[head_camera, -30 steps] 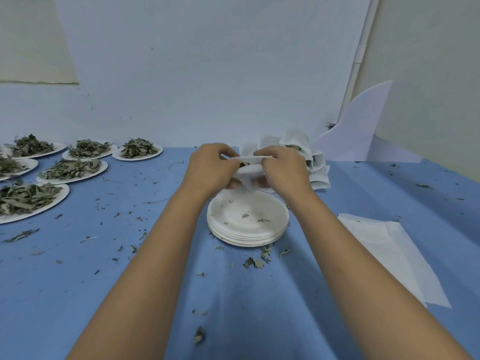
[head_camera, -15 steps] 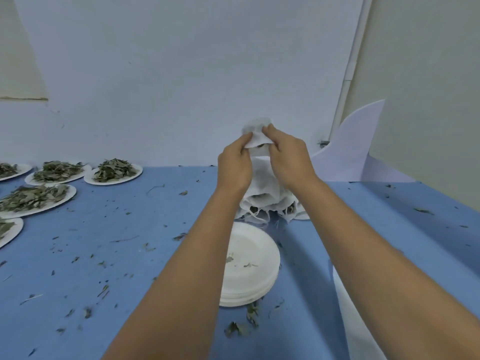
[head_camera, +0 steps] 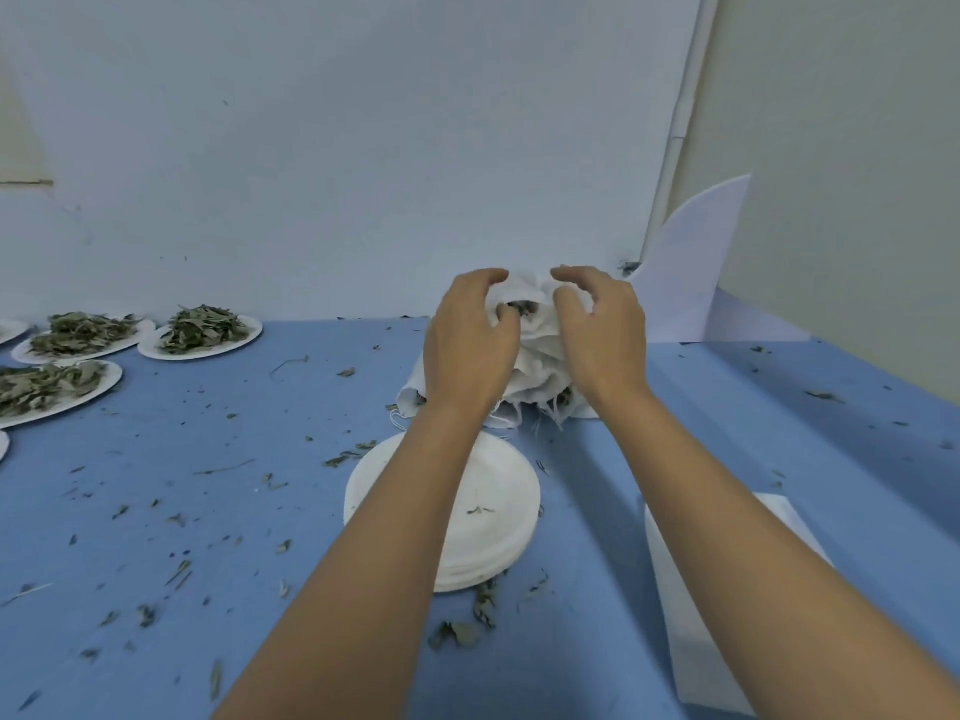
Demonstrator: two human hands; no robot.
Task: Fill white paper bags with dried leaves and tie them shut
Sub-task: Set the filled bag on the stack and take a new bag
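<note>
Pinching the gathered neck of a white paper bag [head_camera: 535, 330] with the curled fingers [head_camera: 488, 278] of left hand [head_camera: 470, 350] and right hand [head_camera: 605, 337], at the top of a heap of filled bags [head_camera: 413, 394] on the far side of the worktop [head_camera: 208, 511], beyond a stack of empty plates [head_camera: 493, 522]. Not yet drawn tight at the mouth, with dried leaves [head_camera: 519, 306] showing dark in the gap. Likely to shed more crumbs onto the littered surface if tipped or squeezed before tying, and liable to tear under a hard tug.
</note>
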